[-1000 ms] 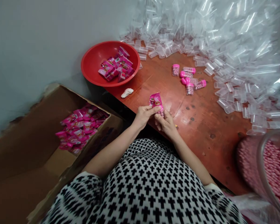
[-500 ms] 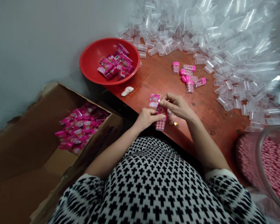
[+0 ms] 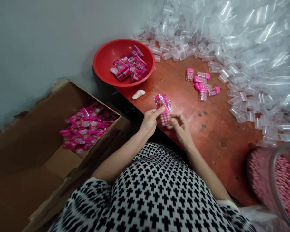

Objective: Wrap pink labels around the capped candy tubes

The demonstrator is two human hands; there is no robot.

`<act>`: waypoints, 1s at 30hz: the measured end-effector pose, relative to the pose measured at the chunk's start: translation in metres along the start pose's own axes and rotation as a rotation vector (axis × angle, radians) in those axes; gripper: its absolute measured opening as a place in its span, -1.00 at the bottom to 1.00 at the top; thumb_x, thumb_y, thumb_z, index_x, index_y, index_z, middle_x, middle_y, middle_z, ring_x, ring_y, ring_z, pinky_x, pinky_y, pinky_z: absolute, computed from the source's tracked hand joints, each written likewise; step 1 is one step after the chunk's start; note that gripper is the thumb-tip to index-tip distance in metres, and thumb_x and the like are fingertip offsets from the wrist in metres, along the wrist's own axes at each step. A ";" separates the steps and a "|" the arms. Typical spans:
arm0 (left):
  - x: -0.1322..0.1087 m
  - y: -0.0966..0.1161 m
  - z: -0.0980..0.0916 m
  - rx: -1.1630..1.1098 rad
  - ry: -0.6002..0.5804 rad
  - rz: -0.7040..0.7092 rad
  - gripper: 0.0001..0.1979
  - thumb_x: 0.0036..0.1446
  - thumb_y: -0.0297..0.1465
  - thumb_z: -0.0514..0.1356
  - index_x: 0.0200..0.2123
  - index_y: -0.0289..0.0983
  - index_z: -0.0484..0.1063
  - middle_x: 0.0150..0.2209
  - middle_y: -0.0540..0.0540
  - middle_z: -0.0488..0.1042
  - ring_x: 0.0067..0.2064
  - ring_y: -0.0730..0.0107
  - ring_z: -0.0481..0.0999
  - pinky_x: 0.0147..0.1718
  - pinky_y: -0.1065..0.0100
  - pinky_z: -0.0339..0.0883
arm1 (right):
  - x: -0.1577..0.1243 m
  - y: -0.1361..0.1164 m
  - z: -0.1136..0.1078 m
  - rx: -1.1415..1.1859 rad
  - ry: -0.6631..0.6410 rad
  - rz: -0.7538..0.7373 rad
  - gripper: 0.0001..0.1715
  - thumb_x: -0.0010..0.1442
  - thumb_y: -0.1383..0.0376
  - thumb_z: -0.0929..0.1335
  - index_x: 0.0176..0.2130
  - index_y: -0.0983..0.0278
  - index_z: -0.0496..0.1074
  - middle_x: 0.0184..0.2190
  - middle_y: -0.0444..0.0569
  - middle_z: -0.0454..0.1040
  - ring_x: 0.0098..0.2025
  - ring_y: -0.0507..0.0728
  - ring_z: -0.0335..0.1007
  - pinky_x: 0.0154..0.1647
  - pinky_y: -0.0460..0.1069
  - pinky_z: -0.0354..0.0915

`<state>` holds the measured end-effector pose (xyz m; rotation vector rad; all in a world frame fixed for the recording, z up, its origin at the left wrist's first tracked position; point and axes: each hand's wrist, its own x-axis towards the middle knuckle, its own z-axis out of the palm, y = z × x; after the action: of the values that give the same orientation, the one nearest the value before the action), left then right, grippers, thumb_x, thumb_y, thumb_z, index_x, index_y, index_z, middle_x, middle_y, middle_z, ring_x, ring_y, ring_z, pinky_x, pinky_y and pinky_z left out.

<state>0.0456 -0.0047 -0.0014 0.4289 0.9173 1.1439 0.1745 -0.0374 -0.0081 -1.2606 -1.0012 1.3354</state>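
Note:
My left hand point(image 3: 149, 121) is closed on a small clear tube point(image 3: 165, 120) full of round pink candies. Its thumb presses at the tube's top, over a pink printed packet point(image 3: 160, 100) that stands up above it. A second bit of pink wrapper shows behind the tube's right side. My right hand point(image 3: 181, 129) has its fingers bent in a pinch at the tube's lower right side. Both hands are over the front edge of the reddish-brown table point(image 3: 207, 129).
A red bowl point(image 3: 100, 69) holds several pink packets. Capped candy tubes point(image 3: 203, 95) lie beyond my hands, before a heap of clear empty tubes point(image 3: 232, 42). At right stands a tub of pink candies point(image 3: 288, 183); at left, a cardboard box point(image 3: 48, 125) with filled packets. A white scrap point(image 3: 138, 94) lies near.
My right hand has moved from the packet's top down to the tube's lower right side. The packet now stands above my left thumb. The whole view has shifted slightly.

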 end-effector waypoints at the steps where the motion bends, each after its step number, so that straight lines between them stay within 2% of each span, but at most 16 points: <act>1: 0.001 0.000 0.001 -0.031 -0.012 -0.013 -0.69 -0.17 -0.26 0.42 -0.56 -0.36 0.42 -0.58 -0.03 0.45 -0.55 0.50 0.40 -0.49 0.42 0.32 | -0.006 0.002 0.002 0.046 -0.026 0.050 -0.59 0.04 0.04 0.46 -0.21 0.21 0.36 -0.40 -0.15 0.52 -0.44 0.01 0.45 -0.36 -0.05 0.43; 4: 0.001 -0.002 0.004 -0.072 -0.051 -0.044 -0.68 -0.12 -0.22 0.40 -0.50 -0.37 0.45 -0.54 -0.06 0.48 -0.51 0.48 0.44 -0.45 0.42 0.32 | -0.015 0.004 0.007 0.116 -0.007 0.089 -0.59 0.01 0.06 0.48 -0.24 0.22 0.36 -0.46 -0.17 0.53 -0.54 -0.02 0.44 -0.43 -0.06 0.46; 7: 0.002 -0.003 0.004 -0.056 -0.078 -0.066 -0.65 -0.14 -0.21 0.42 -0.50 -0.38 0.46 -0.53 -0.07 0.49 -0.51 0.49 0.44 -0.47 0.43 0.31 | -0.014 0.002 0.008 0.136 0.010 0.101 -0.60 -0.02 0.08 0.50 -0.28 0.23 0.36 -0.47 -0.17 0.55 -0.54 -0.01 0.46 -0.46 -0.08 0.47; 10: 0.003 -0.003 0.005 -0.034 -0.060 -0.083 -0.63 -0.24 -0.25 0.47 -0.52 -0.41 0.47 -0.56 -0.06 0.47 -0.54 0.52 0.42 -0.51 0.45 0.30 | -0.013 0.002 0.007 0.137 0.022 0.101 -0.61 -0.03 0.11 0.50 -0.29 0.24 0.37 -0.47 -0.17 0.56 -0.53 -0.01 0.49 -0.46 -0.09 0.47; 14: 0.002 -0.001 0.009 -0.055 -0.005 -0.077 -0.64 -0.35 -0.32 0.51 -0.54 -0.41 0.48 -0.57 -0.05 0.48 -0.51 0.50 0.45 -0.43 0.43 0.37 | -0.015 0.002 0.006 0.089 0.080 0.039 -0.64 -0.02 0.14 0.51 -0.30 0.24 0.37 -0.48 -0.19 0.56 -0.53 -0.02 0.49 -0.45 -0.10 0.48; 17: -0.001 -0.001 0.010 -0.038 -0.010 -0.079 -0.68 -0.28 -0.32 0.48 -0.52 -0.41 0.51 -0.53 -0.08 0.51 -0.48 0.48 0.47 -0.41 0.42 0.39 | -0.015 0.003 0.004 0.113 0.073 0.052 -0.62 -0.04 0.14 0.52 -0.31 0.23 0.36 -0.49 -0.19 0.57 -0.53 0.00 0.50 -0.46 -0.09 0.48; 22: -0.002 0.000 0.002 0.037 -0.141 -0.144 -0.71 -0.19 -0.29 0.43 -0.49 -0.42 0.54 -0.52 -0.12 0.52 -0.53 0.49 0.43 -0.52 0.45 0.33 | -0.014 0.002 0.002 0.284 0.008 0.153 -0.59 -0.10 0.12 0.54 -0.38 0.24 0.34 -0.52 -0.15 0.57 -0.61 0.00 0.46 -0.57 -0.11 0.43; 26: -0.001 0.001 -0.003 0.065 -0.205 -0.162 -0.69 -0.18 -0.28 0.42 -0.43 -0.42 0.57 -0.45 -0.17 0.56 -0.46 0.42 0.49 -0.44 0.39 0.40 | -0.015 -0.001 0.003 0.234 0.030 0.111 -0.61 -0.08 0.14 0.53 -0.35 0.23 0.35 -0.51 -0.17 0.56 -0.60 0.00 0.47 -0.55 -0.09 0.45; 30: -0.004 0.002 -0.005 0.101 -0.173 -0.112 -0.71 -0.19 -0.27 0.43 -0.49 -0.40 0.55 -0.51 -0.11 0.53 -0.50 0.46 0.46 -0.48 0.41 0.37 | -0.014 0.000 0.005 0.209 0.039 0.073 -0.57 -0.08 0.15 0.54 -0.30 0.21 0.34 -0.51 -0.20 0.57 -0.58 0.01 0.48 -0.52 -0.08 0.47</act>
<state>0.0400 -0.0087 -0.0010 0.5439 0.8386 0.9463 0.1689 -0.0511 -0.0048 -1.1691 -0.7734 1.4268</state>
